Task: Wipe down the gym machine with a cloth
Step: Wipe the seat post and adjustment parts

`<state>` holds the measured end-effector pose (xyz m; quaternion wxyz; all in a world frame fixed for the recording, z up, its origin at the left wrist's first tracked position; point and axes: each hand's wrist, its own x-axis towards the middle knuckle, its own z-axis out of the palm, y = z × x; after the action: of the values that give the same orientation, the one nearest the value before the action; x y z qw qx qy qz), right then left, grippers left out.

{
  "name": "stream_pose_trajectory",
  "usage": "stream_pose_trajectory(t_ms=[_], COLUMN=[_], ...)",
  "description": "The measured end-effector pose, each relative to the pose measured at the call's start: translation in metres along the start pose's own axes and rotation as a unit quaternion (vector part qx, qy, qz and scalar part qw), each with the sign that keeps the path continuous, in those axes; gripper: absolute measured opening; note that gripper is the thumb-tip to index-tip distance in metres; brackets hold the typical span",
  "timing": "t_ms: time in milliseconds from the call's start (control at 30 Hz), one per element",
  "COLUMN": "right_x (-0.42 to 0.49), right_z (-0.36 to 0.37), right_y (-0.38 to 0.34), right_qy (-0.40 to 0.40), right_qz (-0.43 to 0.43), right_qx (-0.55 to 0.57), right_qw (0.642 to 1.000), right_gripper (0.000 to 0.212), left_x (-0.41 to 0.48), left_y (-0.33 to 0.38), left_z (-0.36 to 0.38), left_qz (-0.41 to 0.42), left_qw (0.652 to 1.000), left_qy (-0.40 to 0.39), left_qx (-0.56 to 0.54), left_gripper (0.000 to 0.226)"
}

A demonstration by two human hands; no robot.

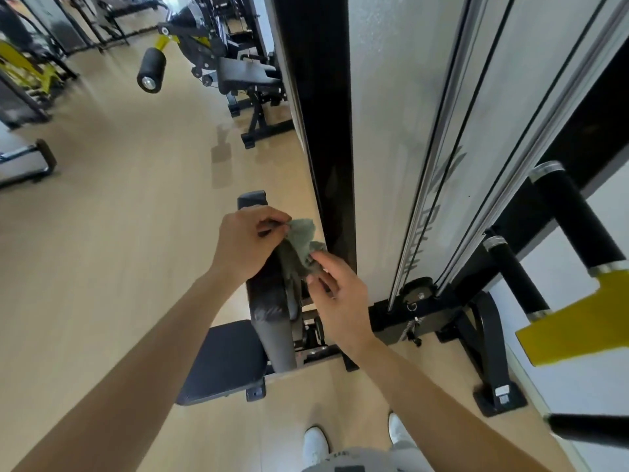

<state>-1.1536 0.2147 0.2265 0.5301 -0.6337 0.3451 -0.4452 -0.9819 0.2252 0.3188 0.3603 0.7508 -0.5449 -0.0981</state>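
Head view: a crumpled green cloth (301,245) is pinched between both hands, the left hand (250,240) at its ten o'clock edge and the right hand (340,294) at its five o'clock. It hangs just beside the gym machine (323,114), at nine o'clock of the black upright.

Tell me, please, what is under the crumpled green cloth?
Below the crumpled green cloth, pinched by the left hand and right hand, stands the black padded backrest; the cloth covers part of its upper edge.
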Motion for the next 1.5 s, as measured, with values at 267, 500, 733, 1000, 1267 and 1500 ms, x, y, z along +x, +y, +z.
stream_pose_trajectory(t_ms=[267,500,733,1000,1267,1500], right_x=[0.009,-0.007,-0.003,0.007,0.004,0.004], right_z=[0.028,0.029,0.020,0.036,0.065,0.065], right_y=[0.002,0.019,0.001,0.005,0.028,0.028], right_qy=[-0.036,-0.028,0.046,0.073,0.179,0.184], right_qz=[0.037,0.117,0.259,0.013,0.085,0.109], right_qx=[0.010,0.054,0.340,0.000,0.031,0.091], right_qw=[0.999,0.991,0.903,0.997,0.980,0.973], right_gripper=[0.056,0.023,0.032,0.040,0.016,0.027], left_x=[0.031,0.012,-0.005,-0.034,-0.055,-0.059], left_y=[-0.027,-0.025,-0.045,-0.060,-0.068,-0.066], left_z=[0.004,0.000,-0.002,-0.007,0.002,0.006], left_qz=[0.151,0.152,0.205,0.181,0.084,0.061], left_qw=[0.960,0.949,0.950,0.981,0.996,0.996], left_qy=[-0.143,-0.180,-0.174,-0.033,-0.031,-0.025], left_qx=[0.188,0.208,0.162,0.062,-0.017,-0.058], left_gripper=[0.011,0.011,0.044,0.035,0.059,0.056])
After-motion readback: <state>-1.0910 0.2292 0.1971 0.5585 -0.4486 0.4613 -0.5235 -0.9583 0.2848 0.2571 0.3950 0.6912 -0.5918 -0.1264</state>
